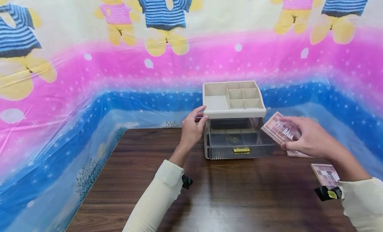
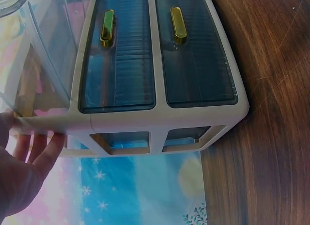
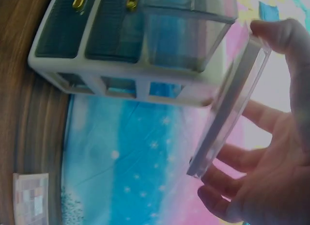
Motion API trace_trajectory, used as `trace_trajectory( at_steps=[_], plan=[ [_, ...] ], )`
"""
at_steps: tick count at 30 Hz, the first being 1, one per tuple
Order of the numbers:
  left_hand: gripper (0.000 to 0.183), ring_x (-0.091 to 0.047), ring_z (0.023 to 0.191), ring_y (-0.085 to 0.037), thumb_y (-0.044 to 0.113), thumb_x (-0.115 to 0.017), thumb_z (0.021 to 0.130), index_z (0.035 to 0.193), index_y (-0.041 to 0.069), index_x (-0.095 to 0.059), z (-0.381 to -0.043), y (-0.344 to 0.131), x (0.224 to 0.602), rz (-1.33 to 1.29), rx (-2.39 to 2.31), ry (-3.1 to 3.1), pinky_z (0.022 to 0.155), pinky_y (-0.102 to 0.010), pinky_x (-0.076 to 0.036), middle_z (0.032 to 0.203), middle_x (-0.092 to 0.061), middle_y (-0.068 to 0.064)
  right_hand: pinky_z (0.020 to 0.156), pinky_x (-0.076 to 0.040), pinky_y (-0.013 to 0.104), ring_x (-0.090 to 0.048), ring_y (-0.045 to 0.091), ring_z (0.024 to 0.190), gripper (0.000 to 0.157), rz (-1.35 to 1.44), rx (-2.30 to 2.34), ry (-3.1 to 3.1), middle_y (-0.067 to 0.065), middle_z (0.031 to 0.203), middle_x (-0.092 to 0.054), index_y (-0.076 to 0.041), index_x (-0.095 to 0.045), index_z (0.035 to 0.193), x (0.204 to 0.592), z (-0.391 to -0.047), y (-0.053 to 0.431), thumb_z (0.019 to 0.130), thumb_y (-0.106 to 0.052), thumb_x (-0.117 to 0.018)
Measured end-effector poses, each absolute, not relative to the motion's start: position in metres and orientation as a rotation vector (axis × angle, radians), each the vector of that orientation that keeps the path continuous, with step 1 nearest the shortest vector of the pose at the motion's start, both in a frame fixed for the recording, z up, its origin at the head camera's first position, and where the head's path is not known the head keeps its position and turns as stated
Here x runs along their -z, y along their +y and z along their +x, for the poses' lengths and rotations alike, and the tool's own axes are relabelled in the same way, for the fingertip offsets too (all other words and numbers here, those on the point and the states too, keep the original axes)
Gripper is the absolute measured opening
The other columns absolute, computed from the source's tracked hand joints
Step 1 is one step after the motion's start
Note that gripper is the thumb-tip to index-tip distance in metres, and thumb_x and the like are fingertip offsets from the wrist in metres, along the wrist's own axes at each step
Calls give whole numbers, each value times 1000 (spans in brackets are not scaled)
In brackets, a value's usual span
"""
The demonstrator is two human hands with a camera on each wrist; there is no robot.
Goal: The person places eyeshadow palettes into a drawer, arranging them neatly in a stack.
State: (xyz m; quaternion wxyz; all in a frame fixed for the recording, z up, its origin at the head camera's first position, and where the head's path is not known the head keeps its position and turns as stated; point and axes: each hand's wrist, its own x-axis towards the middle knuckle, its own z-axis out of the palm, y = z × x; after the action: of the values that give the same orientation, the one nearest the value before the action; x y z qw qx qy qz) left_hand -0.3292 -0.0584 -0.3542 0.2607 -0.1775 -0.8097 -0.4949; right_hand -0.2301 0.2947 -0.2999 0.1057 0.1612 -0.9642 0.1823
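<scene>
A cream drawer organizer [image 1: 234,115] with smoky clear drawers stands on the table. Its top drawer [image 1: 227,135] is pulled out; the two lower drawers [image 2: 118,65] with gold handles are closed. My left hand [image 1: 192,127] rests its fingertips against the organizer's left side, beside the open drawer. In my right hand [image 1: 311,137] I hold an eyeshadow palette [image 1: 276,128] by its edges, tilted, just right of the open drawer. The right wrist view shows that palette [image 3: 232,106] edge-on between thumb and fingers. The drawer's inside is only dimly visible through the plastic.
The organizer's top tray [image 1: 216,100] has several compartments. Another palette [image 1: 326,175] lies on the wooden table [image 1: 143,192] near my right wrist, and one more [image 1: 299,154] shows partly below my right hand. A printed cloth [image 1: 167,65] hangs behind and at the sides.
</scene>
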Motion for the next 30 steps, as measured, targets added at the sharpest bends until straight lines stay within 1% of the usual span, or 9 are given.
trace_trajectory(
  at_steps=[3,8,14,18,22,24,26,27,30],
  plan=[
    [37,-69,97,-24,22,-64,93,130,22,-60,-329,-59,355,-476,1351,-2192,75,-31,-59,108,-69,-10,63,-42,29,-51,25,91,88,577,-531,-2849,18,123,-55,-16,-45,142,294,-229,286,65,-32,-85],
    [38,-69,97,-22,23,-64,93,130,22,-60,-329,-60,355,-472,1337,-2193,76,-32,-59,109,-69,-9,70,-44,31,-52,26,101,85,758,-439,-2852,19,136,-49,-18,-49,138,283,-232,271,62,-31,-84],
    [38,-69,97,-21,24,-64,93,130,23,-60,-330,-58,355,-463,1327,-2203,76,-31,-59,108,-69,-8,81,-44,41,-49,29,113,76,945,-342,-2847,11,136,-50,-20,-55,133,272,-239,247,62,-27,-80],
    [38,-69,97,-21,24,-64,93,131,22,-59,-329,-58,355,-460,1325,-2209,76,-31,-59,108,-69,-8,79,-43,39,-48,28,112,71,1031,-331,-2867,9,137,-50,-23,-56,132,269,-245,234,63,-23,-76],
    [38,-69,97,-21,24,-64,93,131,23,-59,-328,-57,355,-470,1322,-2215,76,-32,-59,109,-69,-8,90,-44,50,-46,33,120,69,1106,-396,-2880,10,140,-49,-22,-56,133,270,-250,230,66,-21,-75],
    [38,-69,97,-21,25,-63,93,131,24,-59,-328,-58,355,-479,1314,-2219,75,-32,-59,109,-69,-8,96,-41,58,-43,37,127,68,1138,-436,-2885,12,142,-47,-22,-55,133,272,-252,230,68,-21,-74],
    [38,-69,97,-21,25,-63,93,131,24,-59,-328,-58,355,-484,1310,-2216,75,-33,-59,109,-69,-7,98,-40,62,-39,40,132,67,1163,-463,-2891,13,145,-44,-24,-55,134,272,-252,229,70,-22,-73],
    [38,-69,97,-22,25,-63,93,131,24,-59,-328,-59,355,-486,1309,-2211,75,-33,-59,109,-69,-8,99,-39,62,-38,40,134,67,1175,-468,-2897,13,146,-43,-24,-54,135,273,-253,229,71,-22,-73],
    [38,-69,96,-22,25,-63,94,131,23,-59,-328,-59,355,-483,1301,-2203,75,-33,-59,108,-69,-8,98,-43,55,-45,32,128,62,1225,-494,-2898,6,141,-50,-23,-55,134,272,-255,226,74,-17,-70]
  ],
)
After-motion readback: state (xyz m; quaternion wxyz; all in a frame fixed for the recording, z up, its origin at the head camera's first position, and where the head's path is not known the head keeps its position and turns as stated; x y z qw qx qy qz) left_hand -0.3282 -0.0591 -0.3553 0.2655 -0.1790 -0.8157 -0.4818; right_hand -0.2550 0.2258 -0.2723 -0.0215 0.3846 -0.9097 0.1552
